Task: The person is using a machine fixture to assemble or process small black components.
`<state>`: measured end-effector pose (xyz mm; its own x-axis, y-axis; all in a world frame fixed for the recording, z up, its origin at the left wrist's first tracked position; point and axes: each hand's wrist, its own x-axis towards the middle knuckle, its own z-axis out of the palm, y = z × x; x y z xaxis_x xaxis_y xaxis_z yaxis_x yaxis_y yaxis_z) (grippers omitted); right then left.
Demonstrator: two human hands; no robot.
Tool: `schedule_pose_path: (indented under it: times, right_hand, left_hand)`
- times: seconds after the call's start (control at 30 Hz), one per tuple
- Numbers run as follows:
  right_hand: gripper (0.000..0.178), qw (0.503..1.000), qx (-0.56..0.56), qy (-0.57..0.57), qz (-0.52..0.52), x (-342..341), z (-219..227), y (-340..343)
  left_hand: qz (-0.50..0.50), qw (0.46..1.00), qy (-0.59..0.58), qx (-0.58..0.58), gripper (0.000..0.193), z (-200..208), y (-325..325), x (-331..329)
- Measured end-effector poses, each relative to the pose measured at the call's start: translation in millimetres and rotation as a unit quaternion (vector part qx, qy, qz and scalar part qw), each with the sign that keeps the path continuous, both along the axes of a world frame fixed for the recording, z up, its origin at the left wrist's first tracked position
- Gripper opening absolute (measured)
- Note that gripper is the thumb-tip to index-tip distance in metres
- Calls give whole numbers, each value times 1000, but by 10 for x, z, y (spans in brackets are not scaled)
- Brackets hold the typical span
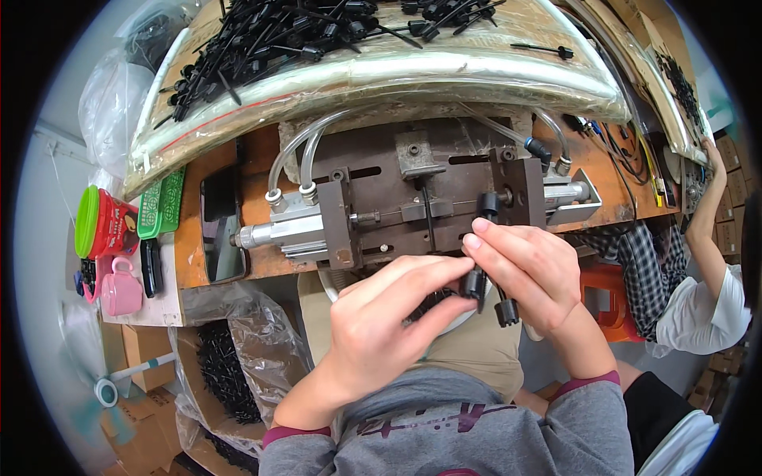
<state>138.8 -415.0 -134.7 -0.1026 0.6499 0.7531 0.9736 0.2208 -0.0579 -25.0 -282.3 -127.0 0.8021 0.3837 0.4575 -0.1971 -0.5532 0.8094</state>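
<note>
close to the person's gray shirt (389, 444), the left hand (373, 321) points to the right and away. its thumb and pointing finger are pinched on a small black piece (474, 283). the piece is at the tips, to the right of the left palm, and its long side runs mostly near to far. the right hand (536, 278) is curled up narrow around black bits, just far and right of the piece. a near black knob (506, 312) hangs under those fingers, and a far black knob (487, 205) pokes out past their tips. i can't tell if the two knobs are on one part or two. the fingertips of both hands are right by the piece, so it sits between them.

a bit farther is the brown metal stand (357, 155). a thin black rod (429, 208) is in its middle, also running near to far. it is far and left of the piece, and neither hand seems to hold it. silver tubes (298, 234) stick out left and right. farthest off, a big black pile (317, 36) sits on a wrapped board (381, 75).
</note>
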Motion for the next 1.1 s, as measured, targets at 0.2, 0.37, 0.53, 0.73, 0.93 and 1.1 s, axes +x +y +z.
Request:
schedule_pose_path:
  times: [0.2, 0.37, 0.53, 0.73, 0.93, 1.1]
  right_hand:
    - [36, 1000, -11, 10, 17, -23, -31, 93]
    - [35, 1000, 10, 5, -20, 27, -44, 147]
    - [21, 984, 26, 148, -96, 115, 87, 103]
    - [12, 775, -41, 630, 10, 48, 187, 8]
    - [22, 608, -117, 782, 65, 91, 338, -55]
    - [25, 566, -176, 801, 83, 85, 290, 33]
  left_hand:
    - [6, 1000, -30, -4, 37, 41, -85, -44]
    - [26, 997, -47, 50, 39, 13, -74, -21]
    - [65, 981, 32, 180, 36, -161, 21, -40]
    - [94, 926, 104, 350, 28, -291, 0, 72]
    - [82, 929, 128, 336, 30, -229, 13, 86]
    - [14, 998, -31, 53, 42, -26, -37, 66]
